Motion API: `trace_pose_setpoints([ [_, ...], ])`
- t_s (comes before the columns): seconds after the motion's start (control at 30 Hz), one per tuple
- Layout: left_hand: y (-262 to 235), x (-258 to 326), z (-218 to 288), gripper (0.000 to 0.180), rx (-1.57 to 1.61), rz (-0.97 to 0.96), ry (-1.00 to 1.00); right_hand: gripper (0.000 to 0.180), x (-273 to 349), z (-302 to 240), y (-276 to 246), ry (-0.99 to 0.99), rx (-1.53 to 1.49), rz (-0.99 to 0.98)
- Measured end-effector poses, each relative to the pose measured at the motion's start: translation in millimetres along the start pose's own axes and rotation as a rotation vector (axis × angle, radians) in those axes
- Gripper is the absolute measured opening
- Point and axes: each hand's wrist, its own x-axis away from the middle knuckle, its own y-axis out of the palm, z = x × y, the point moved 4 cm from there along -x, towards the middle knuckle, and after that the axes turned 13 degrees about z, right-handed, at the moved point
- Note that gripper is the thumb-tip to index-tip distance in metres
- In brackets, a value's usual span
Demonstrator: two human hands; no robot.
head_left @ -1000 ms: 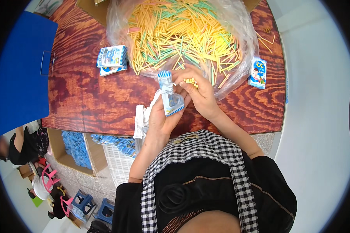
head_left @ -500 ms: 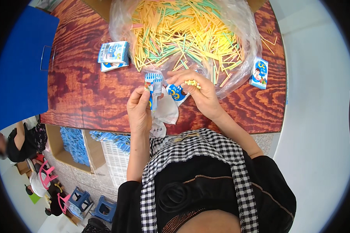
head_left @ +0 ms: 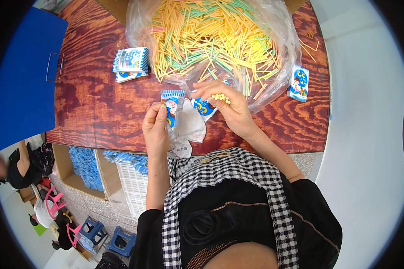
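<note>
Between thumb and fingers, my left hand [head_left: 155, 132] pinches a small blue-and-white packet [head_left: 171, 110] with a striped top edge. Facing it, my right hand [head_left: 236, 114] is closed round a bundle of thin candy-like sticks [head_left: 221, 98], whose pale yellow ends point toward me. Partly under my right fingers lies another blue-and-white packet [head_left: 202, 107] on the table. White cloth or paper [head_left: 193, 125] with some writing lies below the held packet. Just beyond my hands, a heap of yellow, green and pink sticks [head_left: 215, 40] fills a clear plastic bag [head_left: 291, 49].
Stacked packets [head_left: 130, 62] sit left of the bag on the red wood-grained table [head_left: 90, 107]; one packet [head_left: 299, 84] lies at the right. A blue panel [head_left: 27, 76] borders the left side. Below stand a carton of blue packets [head_left: 86, 168], a white crate [head_left: 133, 186] and stools [head_left: 121, 240].
My left hand has shifted slightly left and turned the packet, so its printed front shows more. My right hand with the sticks has barely moved.
</note>
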Motion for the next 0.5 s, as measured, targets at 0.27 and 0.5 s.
trace_pose_setpoints([
  [0.27, 3, 1, 6, 0.012, -0.082, -0.059, 0.107, 0.010, 0, -1, 1, -0.006, 0.010, -0.004],
  [0.5, 13, 6, 16, 0.010, -0.333, -0.095, 0.277, 0.010, 0, 0, -1, -0.010, 0.018, 0.001],
])
